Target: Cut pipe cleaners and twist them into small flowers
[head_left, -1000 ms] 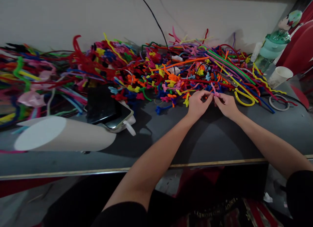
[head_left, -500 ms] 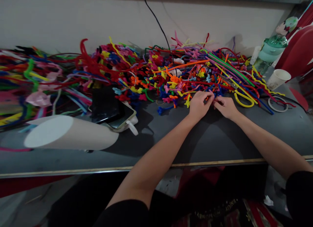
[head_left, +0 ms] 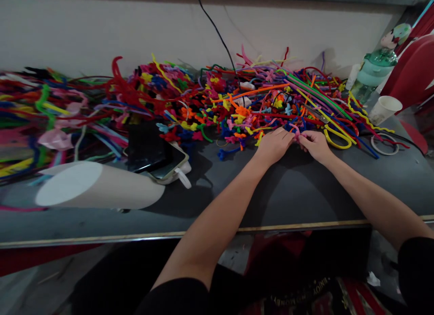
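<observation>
At the front edge of a colourful heap, my left hand (head_left: 275, 145) and my right hand (head_left: 315, 145) meet around a pink pipe cleaner (head_left: 296, 132). The fingertips of both hands pinch it, and its looped, bent end shows above and between them. My fingers cover the rest of it. Directly behind my hands lies the pile of pipe cleaners and small twisted flowers (head_left: 242, 110). A yellow pipe cleaner loop (head_left: 337, 141) rests just right of my right hand.
A white cylinder (head_left: 118, 188) lies at the left front, beside a phone (head_left: 169, 163) and a black device (head_left: 144, 145). Scissors (head_left: 315, 114) lie on the heap. At the right stand a paper cup (head_left: 384, 110) and a green bottle (head_left: 371, 73). A black cable (head_left: 217, 28) hangs down behind.
The pink pipe cleaner now shows more clearly between my fingertips. My left hand has turned and lowered slightly, its fingers stretching toward the right hand, which has shifted only a little.
</observation>
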A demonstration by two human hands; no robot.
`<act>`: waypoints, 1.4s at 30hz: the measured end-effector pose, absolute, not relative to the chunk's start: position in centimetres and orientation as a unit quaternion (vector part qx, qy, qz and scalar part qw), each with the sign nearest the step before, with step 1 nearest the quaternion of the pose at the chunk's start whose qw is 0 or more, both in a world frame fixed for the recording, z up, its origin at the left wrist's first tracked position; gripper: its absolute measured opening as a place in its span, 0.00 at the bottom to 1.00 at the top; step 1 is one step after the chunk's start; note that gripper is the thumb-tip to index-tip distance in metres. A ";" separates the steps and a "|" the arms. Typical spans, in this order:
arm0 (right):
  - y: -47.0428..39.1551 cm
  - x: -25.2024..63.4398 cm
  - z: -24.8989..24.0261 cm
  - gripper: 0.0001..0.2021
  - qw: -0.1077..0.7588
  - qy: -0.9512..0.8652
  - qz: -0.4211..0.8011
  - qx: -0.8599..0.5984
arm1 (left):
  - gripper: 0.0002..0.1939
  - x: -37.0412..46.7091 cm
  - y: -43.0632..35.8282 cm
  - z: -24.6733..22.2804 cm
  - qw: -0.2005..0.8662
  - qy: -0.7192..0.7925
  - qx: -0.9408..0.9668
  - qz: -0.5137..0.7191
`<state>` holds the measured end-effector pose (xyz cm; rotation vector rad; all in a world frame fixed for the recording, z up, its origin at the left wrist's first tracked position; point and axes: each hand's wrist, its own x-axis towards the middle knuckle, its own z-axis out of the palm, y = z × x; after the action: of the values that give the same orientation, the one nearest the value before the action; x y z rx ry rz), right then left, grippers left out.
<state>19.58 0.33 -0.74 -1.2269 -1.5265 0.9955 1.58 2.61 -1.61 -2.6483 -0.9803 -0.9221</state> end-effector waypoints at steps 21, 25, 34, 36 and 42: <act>0.3 19.4 -0.2 0.19 0.460 -0.593 0.465 -0.469 | 0.15 1.8 2.0 -0.9 -0.071 -0.315 -0.865 -0.384; 0.4 19.4 0.0 0.22 0.477 -0.571 0.492 -0.451 | 0.15 2.2 2.4 -1.2 -0.332 -0.347 -0.751 -0.453; 0.5 20.0 -0.3 0.22 0.439 -0.608 0.512 -0.418 | 0.20 2.1 3.0 -1.3 -0.542 -0.342 -0.633 -0.434; 0.4 20.0 -0.3 0.21 0.434 -0.618 0.504 -0.419 | 0.20 2.1 2.9 -1.0 -0.557 -0.345 -0.623 -0.427; -0.4 19.9 0.2 0.17 0.411 -0.685 0.399 -0.451 | 0.21 2.0 2.9 -0.6 -0.582 -0.355 -0.615 -0.396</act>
<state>19.94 -0.45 0.23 -1.1338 -1.7233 1.0034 1.95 2.93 -0.57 -3.3168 -1.9142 -2.1349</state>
